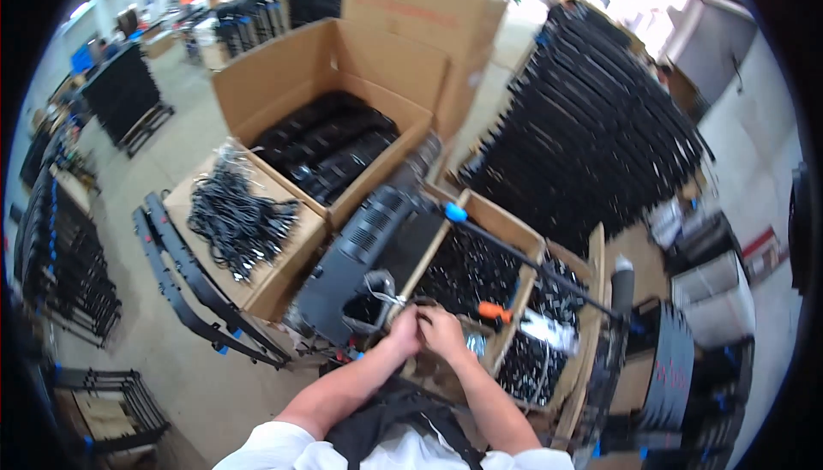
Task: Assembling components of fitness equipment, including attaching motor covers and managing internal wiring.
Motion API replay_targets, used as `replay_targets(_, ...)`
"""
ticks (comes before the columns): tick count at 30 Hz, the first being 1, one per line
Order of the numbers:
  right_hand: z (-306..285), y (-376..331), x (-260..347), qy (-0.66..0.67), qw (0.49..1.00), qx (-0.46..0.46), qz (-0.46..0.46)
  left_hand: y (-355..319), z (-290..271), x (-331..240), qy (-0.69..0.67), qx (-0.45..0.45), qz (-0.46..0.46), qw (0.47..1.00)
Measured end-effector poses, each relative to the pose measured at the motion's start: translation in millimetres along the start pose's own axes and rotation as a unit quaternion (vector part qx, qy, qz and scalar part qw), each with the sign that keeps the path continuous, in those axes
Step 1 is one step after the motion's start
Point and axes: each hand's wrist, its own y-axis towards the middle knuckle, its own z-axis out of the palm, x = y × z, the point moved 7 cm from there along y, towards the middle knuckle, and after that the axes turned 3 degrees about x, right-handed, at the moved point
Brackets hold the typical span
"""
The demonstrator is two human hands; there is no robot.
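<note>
My left hand (pixel 403 335) and my right hand (pixel 442 333) meet at the near edge of a divided tray (pixel 531 277). The fingers of both are bent closed around a small dark piece that I cannot make out. Small black parts (pixel 471 269) fill the tray's compartments. Just right of my right hand an orange-handled tool (pixel 494 311) lies on the tray. Farther right is a clear plastic packet (pixel 549 331). Left of my hands sits a dark grey slotted housing (pixel 364 239), with a plastic-lined opening (pixel 367 305) beside it.
A bundle of black cables (pixel 240 217) lies on a cardboard box at left. Behind it stands an open carton (pixel 274 76) of black parts. Black frames (pixel 591 119) are stacked at the far right. A black bar with a blue end (pixel 454 212) crosses the tray.
</note>
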Motion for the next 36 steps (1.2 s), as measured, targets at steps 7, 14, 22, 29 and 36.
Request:
replay_targets(7,-21,-37,-45,0.315,0.913,-0.092,0.243,-22,5,1,0.071,-0.105,-0.011,0.992)
replay_targets(14,-17,-118,-219,0.519,0.671,-0.333,0.411,-80,62,3,0.175,-0.068,-0.03,0.982)
replay_targets(22,-16,-76,-264,0.436,0.658,-0.5,0.355,-127,86,2,0.239,-0.032,-0.056,0.969)
replay_targets(29,-19,-17,-258,0.32,0.827,-0.394,0.241,-149,76,-2,0.195,-0.017,-0.046,0.979)
replay_targets(36,-11,0,-282,0.322,0.836,-0.369,0.245,-162,61,-3,0.218,-0.049,0.022,0.974)
